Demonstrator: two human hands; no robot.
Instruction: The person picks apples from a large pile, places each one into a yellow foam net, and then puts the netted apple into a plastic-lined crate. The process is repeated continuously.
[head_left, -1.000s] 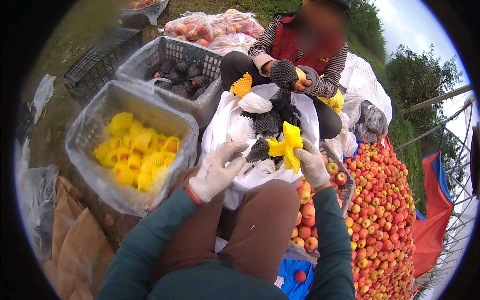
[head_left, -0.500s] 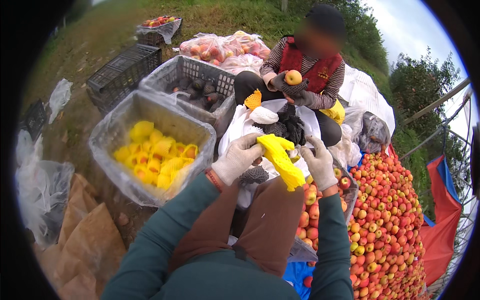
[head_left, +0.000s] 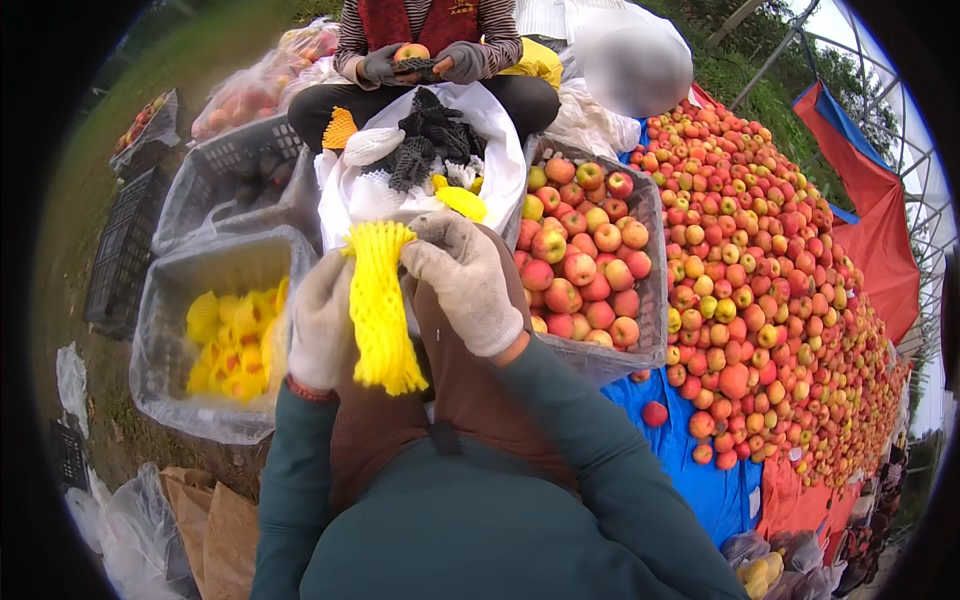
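A yellow foam net sleeve [head_left: 382, 310] hangs limp over my lap, its fringed end downward. My left hand [head_left: 320, 322], in a pale knit glove, closes on the sleeve's upper left edge; its fingertips are partly hidden behind the net. On the upper right edge, my right hand [head_left: 465, 275], gloved alike, pinches the sleeve between thumb and fingers. Just beyond my hands, a white sack [head_left: 503, 150] holds black net sleeves [head_left: 430, 140], a white one [head_left: 372, 146] and more yellow ones [head_left: 461, 203].
At right stands a lined crate [head_left: 655, 270] of bare apples, beside a large apple heap [head_left: 760, 300] on blue sheeting [head_left: 690, 470]. A lined crate [head_left: 150, 370] at left holds yellow-sleeved apples. Opposite sits a co-worker, whose gloved hands hold an apple [head_left: 411, 52] with a dark sleeve.
The view has swung right and down. My right hand, earlier apart from the yellow sleeve, now grips its upper edge, and the sleeve hangs downward. The co-worker's apple is lower, over the lap.
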